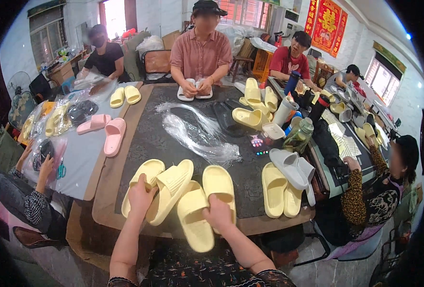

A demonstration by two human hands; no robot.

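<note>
At the near edge of the table, my left hand (141,196) is closed on a pair of pale yellow slippers (174,184), its fingers partly hidden by them. To its right my right hand (217,211) grips a second yellow pair, between the slipper tilted toward me (195,232) and the slipper behind it (219,179). Beyond both pairs lies a bundle of clear plastic strands (188,131). Further right, another yellow pair (274,186) rests on the table beside stacked grey slippers (292,167).
Across the table a person handles white slippers (185,93). Pink slippers (113,136) and bagged ones lie at the left near teal scissors (61,168). Bottles (299,136) and more yellow slippers (250,118) crowd the right side. Other people sit around the tables.
</note>
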